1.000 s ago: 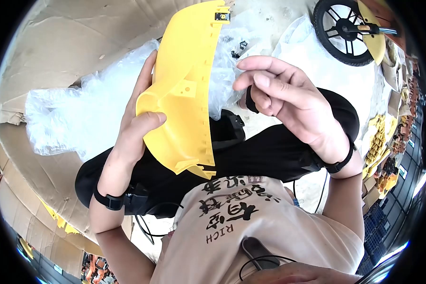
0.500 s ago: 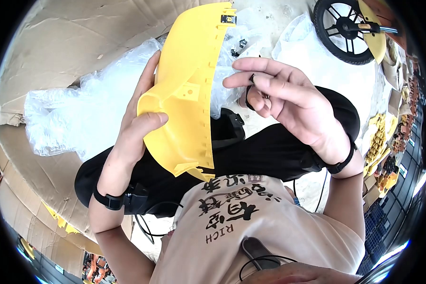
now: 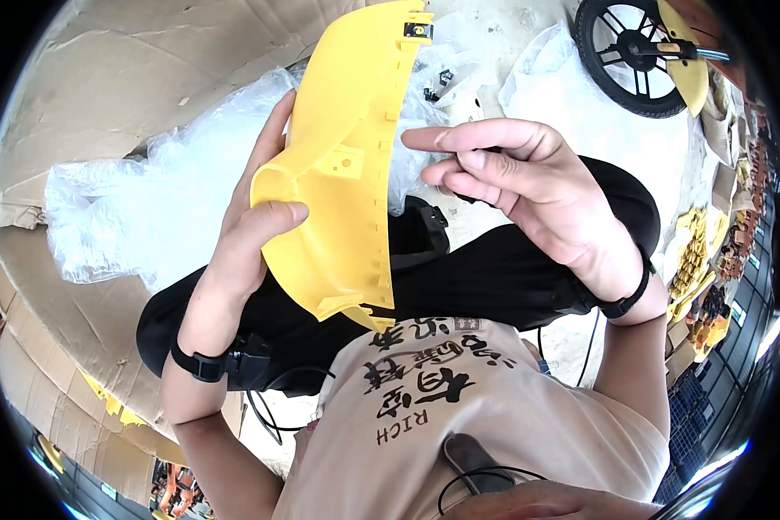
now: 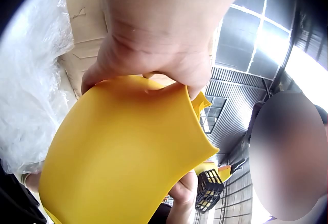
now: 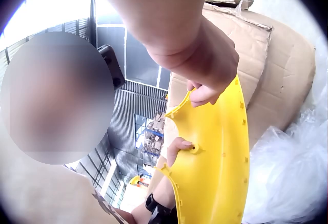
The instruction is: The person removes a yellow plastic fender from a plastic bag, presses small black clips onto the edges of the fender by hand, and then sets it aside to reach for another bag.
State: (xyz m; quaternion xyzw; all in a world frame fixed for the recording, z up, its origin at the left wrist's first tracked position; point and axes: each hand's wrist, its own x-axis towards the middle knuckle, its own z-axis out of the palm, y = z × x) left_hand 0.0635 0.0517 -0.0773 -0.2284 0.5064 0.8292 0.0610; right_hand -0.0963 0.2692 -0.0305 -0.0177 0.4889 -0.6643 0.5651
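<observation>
My left hand (image 3: 256, 227) grips a curved yellow plastic cover (image 3: 342, 104) by its narrowed side, thumb on the inner face and fingers behind. The cover stands upright above the lap, its tabbed edge toward the right. A small black clip (image 3: 418, 31) sits on that edge near the top. My right hand (image 3: 542, 178) is just right of the cover, thumb against the curled fingers and index finger stretched out. A small black piece (image 3: 461, 156), mostly hidden, shows between thumb and fingers. In the right wrist view the cover's inside (image 5: 215, 178) shows a round post near the left thumb.
Clear plastic wrap (image 3: 191, 165) lies on cardboard (image 3: 104, 87) at the left. Several small black pieces (image 3: 442, 80) lie behind the cover. A black part (image 3: 420, 230) is between the legs. A spoked wheel (image 3: 637, 52) stands at the upper right.
The right hand's index finger has stretched out toward the cover, and the black piece has shifted between its fingers. The cover moved slightly right, and the left hand keeps its grip.
</observation>
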